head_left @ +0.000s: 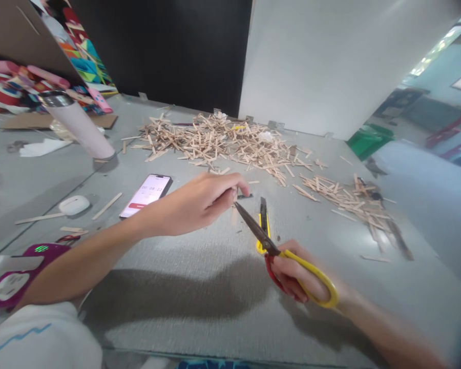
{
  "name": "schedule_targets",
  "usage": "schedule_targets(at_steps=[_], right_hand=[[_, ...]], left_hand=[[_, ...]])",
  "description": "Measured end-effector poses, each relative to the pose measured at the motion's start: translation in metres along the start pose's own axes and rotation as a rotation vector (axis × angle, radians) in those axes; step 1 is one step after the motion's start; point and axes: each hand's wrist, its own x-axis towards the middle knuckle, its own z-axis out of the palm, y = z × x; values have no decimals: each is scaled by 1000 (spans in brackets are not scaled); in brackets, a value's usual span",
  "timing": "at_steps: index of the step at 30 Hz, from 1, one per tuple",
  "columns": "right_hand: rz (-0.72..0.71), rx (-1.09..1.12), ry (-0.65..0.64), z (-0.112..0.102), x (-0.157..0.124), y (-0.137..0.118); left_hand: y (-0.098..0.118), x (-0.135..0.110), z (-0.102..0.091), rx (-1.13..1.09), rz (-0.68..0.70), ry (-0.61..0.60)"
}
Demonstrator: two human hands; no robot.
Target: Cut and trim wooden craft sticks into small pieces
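My right hand (297, 277) is closed through the yellow and red handles of a pair of scissors (271, 243), whose blades point up and left over the grey table (200, 287). The blade tips meet the fingers of my left hand (200, 202), pinched shut on something small I cannot make out, blurred by motion. A yellow utility knife (263, 220) lies on the table just behind the scissors. A large heap of cut wooden sticks (223, 141) spreads across the far side, with a smaller heap (353, 202) to the right.
A phone (146, 195) with a lit timer screen lies left of my left hand. A white cylinder (80, 125), a white earbud case (74, 204), loose sticks (106, 206) and a magenta device (21, 274) are at the left. White and black panels stand behind the table.
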Motion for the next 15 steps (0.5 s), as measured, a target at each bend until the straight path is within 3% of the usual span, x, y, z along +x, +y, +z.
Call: schedule_targets(at_steps=[11, 15], right_hand=[[29, -34, -74, -15, 10, 7], [50, -13, -107, -20, 13, 10]], left_hand=[[-14, 1, 2, 33, 6, -252], [-18, 1, 5, 34, 5, -241]])
